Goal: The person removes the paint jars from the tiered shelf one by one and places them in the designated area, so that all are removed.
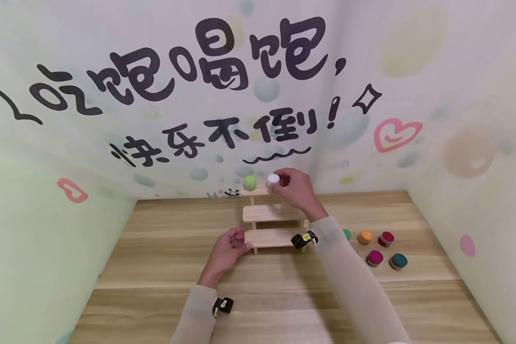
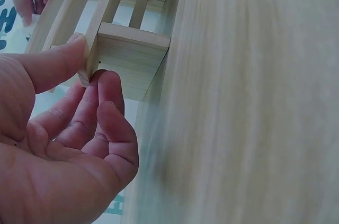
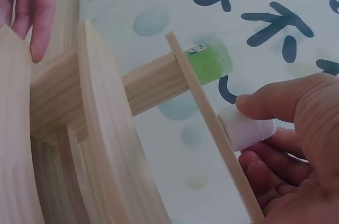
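A three-tier wooden stand (image 1: 275,212) is set against the back wall. My right hand (image 1: 298,190) pinches a small white jar (image 3: 244,128) between thumb and fingers, its base at the top tier's surface. On the left of that tier stands a light green jar (image 1: 250,182), apart from the white one. My left hand (image 1: 226,253) grips the left end of the lowest tier, thumb on one face and fingertips on the other, as the left wrist view shows (image 2: 69,123). The two lower tiers carry no jars.
To the right of the stand, small jars stand on the wooden table (image 1: 163,267): orange (image 1: 365,236), dark red (image 1: 386,239), magenta (image 1: 374,258), teal (image 1: 398,261) and a green one (image 1: 347,234) partly behind my right sleeve. Printed walls close off the back and both sides.
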Demonstrator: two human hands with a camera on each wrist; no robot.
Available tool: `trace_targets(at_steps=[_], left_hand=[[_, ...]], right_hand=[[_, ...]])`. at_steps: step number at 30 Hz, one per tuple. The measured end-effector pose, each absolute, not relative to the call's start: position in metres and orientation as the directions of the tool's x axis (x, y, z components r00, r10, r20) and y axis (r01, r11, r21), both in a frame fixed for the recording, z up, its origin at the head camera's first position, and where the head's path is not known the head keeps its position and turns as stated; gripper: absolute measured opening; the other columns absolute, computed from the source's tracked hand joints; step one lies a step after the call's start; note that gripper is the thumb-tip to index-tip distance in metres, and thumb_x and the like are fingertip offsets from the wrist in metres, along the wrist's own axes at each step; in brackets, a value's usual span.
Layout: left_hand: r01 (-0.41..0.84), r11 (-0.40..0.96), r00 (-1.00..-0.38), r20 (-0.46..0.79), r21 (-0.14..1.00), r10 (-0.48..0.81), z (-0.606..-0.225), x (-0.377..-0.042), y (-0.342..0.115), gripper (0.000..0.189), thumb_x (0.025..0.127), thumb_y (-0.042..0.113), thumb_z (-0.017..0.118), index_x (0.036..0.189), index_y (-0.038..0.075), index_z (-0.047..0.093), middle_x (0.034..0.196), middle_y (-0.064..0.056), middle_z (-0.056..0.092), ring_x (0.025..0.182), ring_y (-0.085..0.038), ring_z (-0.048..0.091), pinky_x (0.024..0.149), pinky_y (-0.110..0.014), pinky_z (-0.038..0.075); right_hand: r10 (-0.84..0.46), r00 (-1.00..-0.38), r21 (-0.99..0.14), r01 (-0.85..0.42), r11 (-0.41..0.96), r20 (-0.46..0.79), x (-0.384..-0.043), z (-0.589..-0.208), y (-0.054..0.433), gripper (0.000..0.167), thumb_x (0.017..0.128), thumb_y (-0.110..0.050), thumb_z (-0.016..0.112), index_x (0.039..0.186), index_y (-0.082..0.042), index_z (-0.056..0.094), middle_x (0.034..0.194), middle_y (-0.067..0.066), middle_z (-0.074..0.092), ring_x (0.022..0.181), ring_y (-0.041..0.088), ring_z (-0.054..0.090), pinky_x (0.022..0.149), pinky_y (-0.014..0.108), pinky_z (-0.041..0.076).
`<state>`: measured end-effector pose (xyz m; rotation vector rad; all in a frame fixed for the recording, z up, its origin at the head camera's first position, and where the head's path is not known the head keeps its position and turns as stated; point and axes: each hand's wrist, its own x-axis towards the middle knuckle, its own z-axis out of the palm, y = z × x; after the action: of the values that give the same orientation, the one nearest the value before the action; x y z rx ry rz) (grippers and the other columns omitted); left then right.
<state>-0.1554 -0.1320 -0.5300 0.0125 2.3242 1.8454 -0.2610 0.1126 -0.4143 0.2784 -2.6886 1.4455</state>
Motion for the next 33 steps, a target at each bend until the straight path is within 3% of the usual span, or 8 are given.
trace_targets(at_steps=[20, 33], left_hand=[[-0.112, 0.240, -0.982, -0.145, 0.964, 0.122, -0.533, -0.155, -0.131, 0.046, 0.094, 0.007, 0.079, 0.137, 0.006, 0.065, 0.118, -0.015, 0.071, 0.096, -0.020, 0.068, 0.080, -0.029, 0.057], [-0.102, 0.240, -0.983, -0.134, 0.965, 0.122, -0.530, -0.154, -0.135, 0.045, 0.094, 0.008, 0.079, 0.137, 0.007, 0.065, 0.118, -0.014, 0.071, 0.097, -0.021, 0.069, 0.081, -0.030, 0.057]], right_hand=[[-0.076, -0.963, -0.853, -0.263, 0.450, 0.257, -0.226, -0.413, 0.142, 0.044, 0.089, -0.022, 0.084, 0.128, -0.005, 0.072, 0.114, 0.012, 0.073, 0.099, 0.026, 0.070, 0.090, 0.041, 0.060], [-0.044, -0.955, -0.848, -0.280, 0.449, 0.292, -0.184, -0.417, 0.172, 0.043, 0.093, -0.022, 0.082, 0.134, -0.010, 0.070, 0.120, 0.009, 0.071, 0.104, 0.023, 0.067, 0.084, 0.017, 0.056]])
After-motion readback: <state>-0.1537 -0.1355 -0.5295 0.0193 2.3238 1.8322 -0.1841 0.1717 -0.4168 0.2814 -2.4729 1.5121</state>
